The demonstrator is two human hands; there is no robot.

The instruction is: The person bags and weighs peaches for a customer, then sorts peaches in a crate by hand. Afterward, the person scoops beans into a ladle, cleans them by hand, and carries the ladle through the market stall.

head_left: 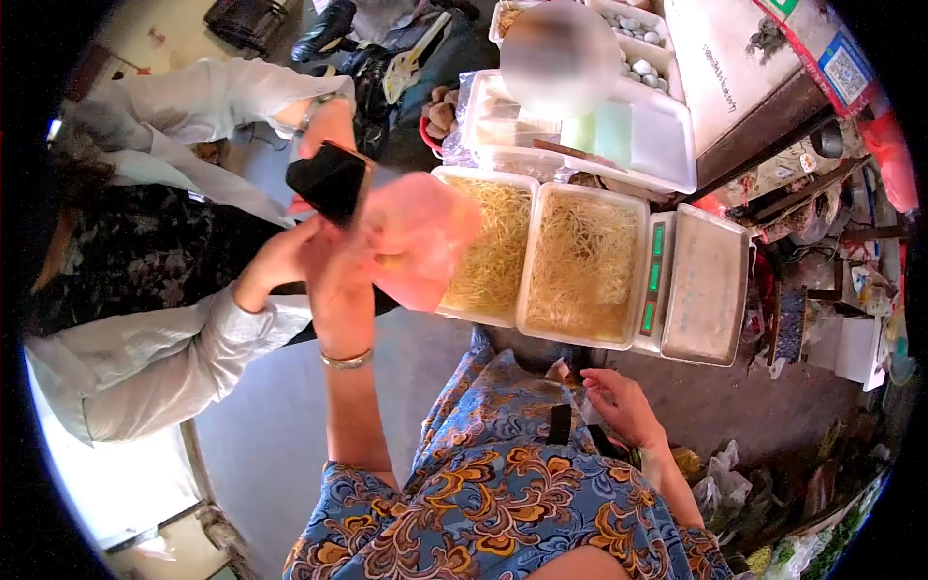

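My left hand point(338, 275), with a bracelet on its wrist, is stretched out to the left and blurred. It grips a thin pink plastic bag point(420, 242); what the bag holds cannot be made out. Touching or just beside my hand is the hand point(275, 261) of a person in white sleeves. That person's other hand holds a dark phone point(331, 182) above it. My right hand point(621, 404) hangs in front of my patterned dress, fingers loosely bent and apart, with nothing visible in it.
Two white tubs of bean sprouts point(585, 256) stand ahead, beside a scale point(706, 280) with green displays. Behind are a white tray point(667, 145) and bins of eggs point(643, 68). Plastic bags point(730, 483) lie at lower right.
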